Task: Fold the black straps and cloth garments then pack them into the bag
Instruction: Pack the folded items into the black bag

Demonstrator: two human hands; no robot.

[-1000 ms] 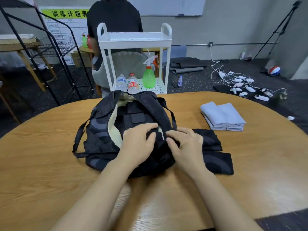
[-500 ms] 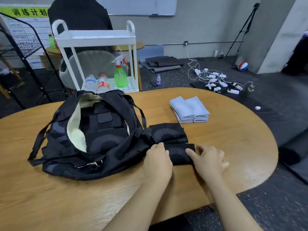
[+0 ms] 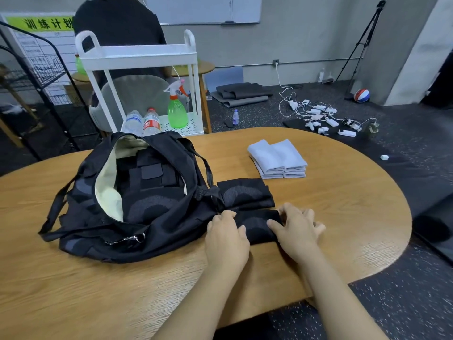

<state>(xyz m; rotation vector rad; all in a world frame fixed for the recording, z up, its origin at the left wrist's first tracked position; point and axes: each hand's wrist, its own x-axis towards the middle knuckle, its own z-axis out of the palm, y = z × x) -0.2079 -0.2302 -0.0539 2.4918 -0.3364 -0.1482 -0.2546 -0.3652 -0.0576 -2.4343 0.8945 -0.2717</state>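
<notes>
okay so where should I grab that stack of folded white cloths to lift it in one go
Grip the folded white cloths from the near edge, where the layered ends show: thumbs on top, fingers under the bottom layer. Probably use both hands, one per side-by-side pile, so nothing unfolds.

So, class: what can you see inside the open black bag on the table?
Inside the black bag, black folded pieces lie against the pale cream lining. Whatever lies beneath them is covered.
</notes>
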